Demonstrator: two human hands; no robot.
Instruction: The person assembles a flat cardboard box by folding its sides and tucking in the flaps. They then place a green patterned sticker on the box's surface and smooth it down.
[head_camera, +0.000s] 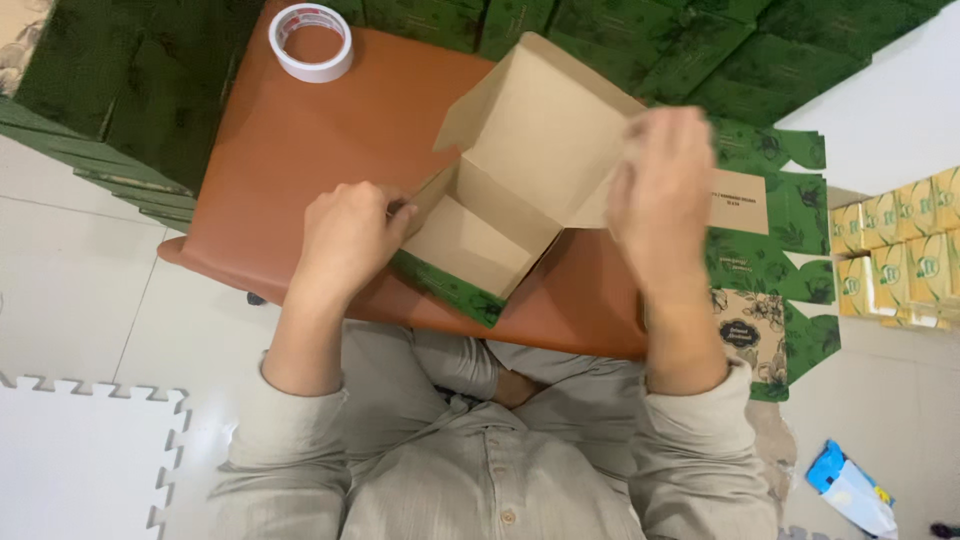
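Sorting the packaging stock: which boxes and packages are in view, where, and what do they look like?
Half-folded carton: on the brown table, between both hands; kraft inside, green outside.
Flat green cartons: stacked right of the table, leaf-patterned.
Yellow packs: far right, in rows.
Blue-white pouch: floor, lower right.

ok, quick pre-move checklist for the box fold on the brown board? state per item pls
1. Left hand on the cardboard box: ok, fingers pinch the left side flap.
2. Right hand on the box: ok, it grips the right wall, though it is blurred.
3. Box resting on the brown board: ok, near its front edge.
4. Box walls fully upright: not ok, panels are splayed open and only partly folded.
5. Tape roll at hand: ok, it lies on the far left corner of the board, apart from both hands.
6. Flat box blanks to the right: ok, stacked beside the board.
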